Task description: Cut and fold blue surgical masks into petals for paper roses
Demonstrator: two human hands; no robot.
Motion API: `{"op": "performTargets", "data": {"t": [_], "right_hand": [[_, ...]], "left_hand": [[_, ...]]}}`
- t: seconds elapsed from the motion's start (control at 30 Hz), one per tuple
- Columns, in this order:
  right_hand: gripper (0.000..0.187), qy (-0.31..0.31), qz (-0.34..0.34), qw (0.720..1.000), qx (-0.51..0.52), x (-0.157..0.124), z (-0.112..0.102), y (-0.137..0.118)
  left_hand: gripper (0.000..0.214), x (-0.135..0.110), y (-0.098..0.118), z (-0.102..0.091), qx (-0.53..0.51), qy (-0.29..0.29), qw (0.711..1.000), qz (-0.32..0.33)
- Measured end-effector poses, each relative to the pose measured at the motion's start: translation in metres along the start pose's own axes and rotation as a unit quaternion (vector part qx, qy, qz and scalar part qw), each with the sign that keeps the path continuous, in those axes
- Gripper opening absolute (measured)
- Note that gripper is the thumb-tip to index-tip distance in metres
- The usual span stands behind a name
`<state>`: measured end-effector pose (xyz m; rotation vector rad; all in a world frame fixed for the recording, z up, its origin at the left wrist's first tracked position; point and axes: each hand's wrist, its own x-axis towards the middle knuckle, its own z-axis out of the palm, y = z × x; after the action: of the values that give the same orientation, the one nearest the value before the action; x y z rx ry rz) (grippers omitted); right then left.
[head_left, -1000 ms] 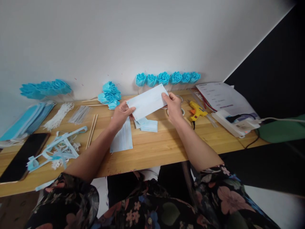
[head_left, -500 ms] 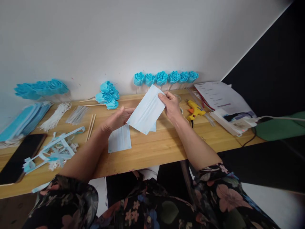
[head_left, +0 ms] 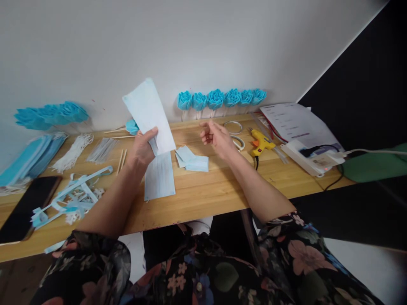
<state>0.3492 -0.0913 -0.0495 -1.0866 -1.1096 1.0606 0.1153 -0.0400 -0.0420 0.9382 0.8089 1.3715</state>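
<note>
My left hand (head_left: pixel 141 149) grips the lower end of a pale blue mask sheet (head_left: pixel 147 113), which stands upright and tilted back toward the wall. Under that hand another flat mask sheet (head_left: pixel 160 183) lies on the wooden table (head_left: pixel 210 190). My right hand (head_left: pixel 215 136) hovers empty above the table, fingers loosely curled and apart. It is just right of a small pile of cut blue pieces (head_left: pixel 192 160) and left of the scissors (head_left: pixel 235 134).
A row of blue fabric roses (head_left: pixel 221 97) leans on the wall, more roses (head_left: pixel 47 115) at the left. A yellow glue gun (head_left: pixel 261 143), papers (head_left: pixel 294 123) and a power strip (head_left: pixel 313 161) sit right. Wooden sticks (head_left: pixel 121 160), ear-loop strings (head_left: pixel 74 151), mask scraps (head_left: pixel 71 197), stacked masks (head_left: pixel 28 159) and a phone (head_left: pixel 27 207) lie left.
My right hand let go of the mask sheet and drew back slightly. My left hand took the sheet and swung it up to the left, from level to upright.
</note>
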Motion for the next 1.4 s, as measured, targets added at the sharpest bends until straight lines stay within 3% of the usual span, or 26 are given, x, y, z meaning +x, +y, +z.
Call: {"op": "performTargets", "data": {"t": [0.13,0.2,0.3,0.5,0.6,0.67,0.73,0.87,0.97,1.13,1.3,1.4], "right_hand": [[0.041,-0.034,-0.019,0.988,-0.152,-0.002,0.003,0.01],[0.037,-0.046,-0.043,0.955,-0.289,-0.004,0.004,0.013],[0.037,-0.056,-0.059,0.883,-0.463,-0.009,0.008,0.013],[0.053,-0.098,-0.069,0.8,-0.588,-0.015,0.021,0.013],[0.043,-0.133,-0.074,0.78,-0.607,-0.015,0.027,0.014],[0.03,-0.162,-0.074,0.793,-0.583,-0.014,0.028,0.015],[0.023,-0.168,-0.062,0.833,-0.524,-0.011,0.026,0.017],[0.023,-0.117,-0.008,0.937,-0.33,-0.003,0.014,0.026],[0.022,-0.062,0.029,0.981,-0.183,0.003,0.005,0.032],[0.025,-0.034,0.028,0.998,-0.054,0.007,-0.001,0.034],[0.032,-0.021,0.019,1.0,-0.002,0.003,0.002,0.024],[0.033,-0.04,0.004,0.999,-0.023,-0.001,0.007,0.019]], "left_hand": [[0.017,0.014,-0.003,-0.01,-0.015,0.031,0.999,-0.024],[0.014,0.014,-0.007,-0.01,-0.014,0.036,0.999,-0.038],[0.012,0.012,-0.01,-0.007,-0.012,0.041,0.998,-0.045],[0.019,0.01,-0.014,-0.005,-0.011,0.052,0.996,-0.077],[0.029,0.009,-0.019,-0.005,0.003,0.055,0.995,-0.081],[0.035,0.009,-0.022,-0.006,0.013,0.05,0.996,-0.079],[0.04,0.009,-0.024,-0.007,0.025,0.052,0.995,-0.076],[0.042,0.011,-0.026,-0.01,0.065,0.07,0.993,-0.07],[0.042,0.014,-0.029,-0.016,0.131,0.066,0.988,-0.049],[0.043,0.017,-0.035,-0.024,0.331,0.008,0.943,0.04],[0.049,0.003,-0.022,-0.009,0.459,-0.034,0.855,0.24],[0.05,-0.015,-0.012,0.008,0.428,-0.11,0.865,0.237]]}}
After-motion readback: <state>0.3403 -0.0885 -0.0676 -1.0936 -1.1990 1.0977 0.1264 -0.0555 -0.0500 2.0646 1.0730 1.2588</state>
